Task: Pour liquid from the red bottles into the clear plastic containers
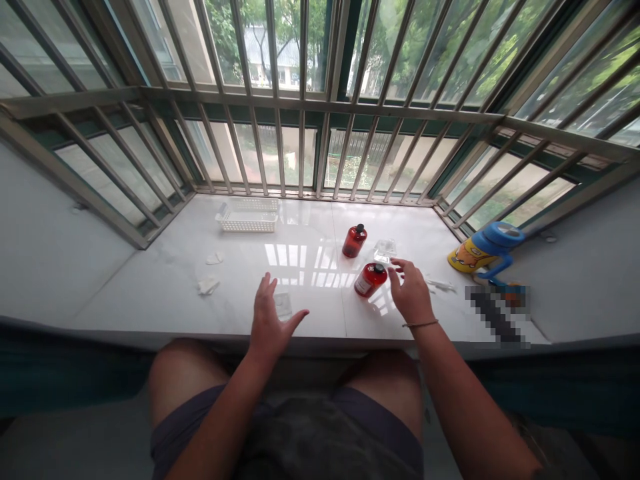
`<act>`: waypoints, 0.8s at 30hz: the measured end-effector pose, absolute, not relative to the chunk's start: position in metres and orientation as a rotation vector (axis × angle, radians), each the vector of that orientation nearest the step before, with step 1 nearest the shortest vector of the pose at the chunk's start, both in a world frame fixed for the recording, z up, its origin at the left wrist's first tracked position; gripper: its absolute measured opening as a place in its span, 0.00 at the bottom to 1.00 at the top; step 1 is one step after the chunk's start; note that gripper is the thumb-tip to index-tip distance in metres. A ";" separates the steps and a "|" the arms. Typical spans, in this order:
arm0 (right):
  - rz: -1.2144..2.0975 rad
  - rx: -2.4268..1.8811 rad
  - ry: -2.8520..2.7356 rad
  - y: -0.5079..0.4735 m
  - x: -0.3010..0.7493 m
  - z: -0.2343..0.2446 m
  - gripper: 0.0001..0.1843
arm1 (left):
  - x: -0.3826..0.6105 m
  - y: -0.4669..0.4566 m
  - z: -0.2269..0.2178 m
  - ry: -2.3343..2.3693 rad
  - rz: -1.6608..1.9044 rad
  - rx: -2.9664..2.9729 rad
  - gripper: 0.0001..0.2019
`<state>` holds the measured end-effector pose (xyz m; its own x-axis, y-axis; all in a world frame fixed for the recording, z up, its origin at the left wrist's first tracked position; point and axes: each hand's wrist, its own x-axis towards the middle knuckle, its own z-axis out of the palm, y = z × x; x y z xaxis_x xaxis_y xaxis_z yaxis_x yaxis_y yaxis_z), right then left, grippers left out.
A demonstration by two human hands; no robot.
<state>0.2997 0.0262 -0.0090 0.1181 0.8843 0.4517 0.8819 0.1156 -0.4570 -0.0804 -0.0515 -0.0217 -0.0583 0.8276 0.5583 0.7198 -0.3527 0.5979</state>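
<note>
My left hand is held over the near part of the white ledge, its thumb spread wide from the fingers and nothing in it. Just behind it lies a small clear square piece, partly covered by the hand. My right hand is just right of a red bottle with a black cap, fingers slightly bent and apart. Whether its fingertips touch the bottle I cannot tell. Farther back stands a second red bottle, also black-capped. Between that bottle and my right fingers sits a clear plastic container.
A white perforated basket stands at the back left. White scraps lie on the left. To the right are thin white sticks, a blue and yellow flask and a blurred-out dark object. Metal bars close off the window.
</note>
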 end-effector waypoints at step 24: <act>-0.127 -2.264 -1.385 0.042 0.460 -0.050 0.23 | -0.073 -0.013 -0.062 1.529 1.033 1.835 0.33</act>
<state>0.4603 0.0417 -0.0496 0.4837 0.8149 0.3195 0.8593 -0.3727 -0.3503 -0.0734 -0.0135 -0.0624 0.0660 0.9736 0.2185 0.5662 -0.2169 0.7952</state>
